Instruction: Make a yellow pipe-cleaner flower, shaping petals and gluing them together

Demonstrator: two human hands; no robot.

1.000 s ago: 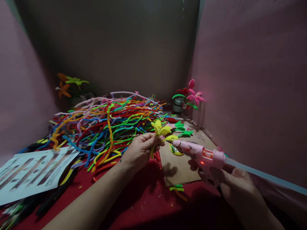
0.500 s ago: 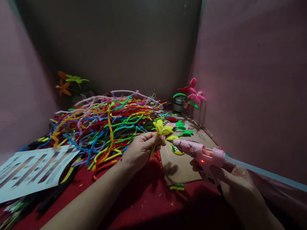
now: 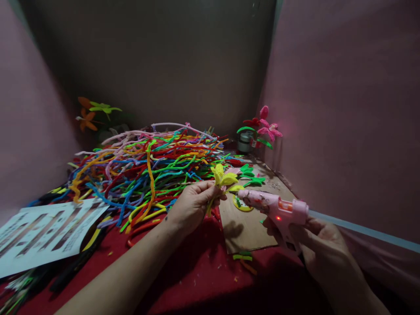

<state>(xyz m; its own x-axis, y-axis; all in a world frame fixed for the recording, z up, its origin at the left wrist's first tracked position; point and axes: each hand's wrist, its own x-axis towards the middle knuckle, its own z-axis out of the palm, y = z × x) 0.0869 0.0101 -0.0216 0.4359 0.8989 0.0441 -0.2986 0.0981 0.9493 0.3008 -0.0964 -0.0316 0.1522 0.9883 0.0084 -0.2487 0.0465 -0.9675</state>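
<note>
My left hand [image 3: 193, 205] pinches a yellow pipe-cleaner flower [image 3: 225, 176] by its base, petals up and stems hanging below the fingers. My right hand [image 3: 323, 245] is wrapped round the handle of a pink hot glue gun [image 3: 272, 204]. A red light glows on the gun's side, and a long pale glue stick [image 3: 367, 229] sticks out of its back. The gun's nozzle points left, close to a low yellow petal of the flower; whether they touch I cannot tell.
A big heap of coloured pipe cleaners [image 3: 164, 162] covers the back left. A brown board [image 3: 249, 232] lies under the gun, with green pieces [image 3: 254, 180] at its far end. Pink flowers [image 3: 269, 130] stand at the right wall; a printed sheet [image 3: 49, 232] lies left.
The glue gun has tilted slightly, its back end and glue stick shifting a little. My left hand and the yellow flower have hardly moved.
</note>
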